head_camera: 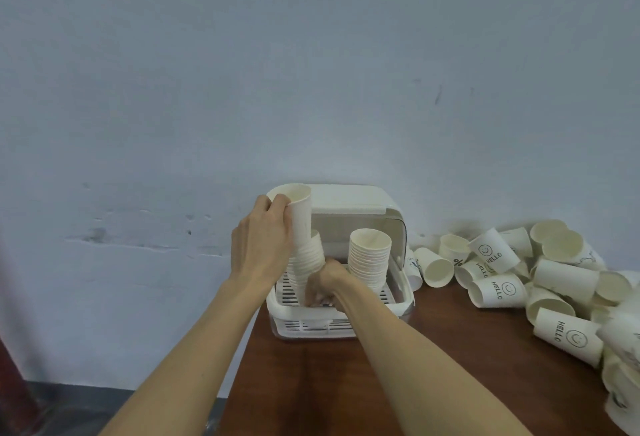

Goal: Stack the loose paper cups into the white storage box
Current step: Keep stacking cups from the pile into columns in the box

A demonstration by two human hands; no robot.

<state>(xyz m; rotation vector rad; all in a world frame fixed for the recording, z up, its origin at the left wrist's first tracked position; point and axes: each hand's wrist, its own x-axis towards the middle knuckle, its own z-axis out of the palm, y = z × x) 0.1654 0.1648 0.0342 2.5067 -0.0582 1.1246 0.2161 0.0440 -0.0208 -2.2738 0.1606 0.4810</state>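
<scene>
The left hand (pixel 261 245) curls its fingers (pixel 277 205) round the top cup (pixel 299 214) of a leaning stack (pixel 306 262) inside the white storage box (pixel 337 311), while the right hand (pixel 323 285) grips that stack's base, so the step in hand looks like seating it on the slotted tray. Next it needs straightening beside the second stack (pixel 369 259), which crowds it. On the table (pixel 433 349), a heap of loose cups (pixel 554 283) waits at the right.

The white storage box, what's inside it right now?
Inside the white storage box stand two stacks of paper cups: a left stack gripped by the left hand, and a right stack. The right hand covers the slatted floor between them.
</scene>
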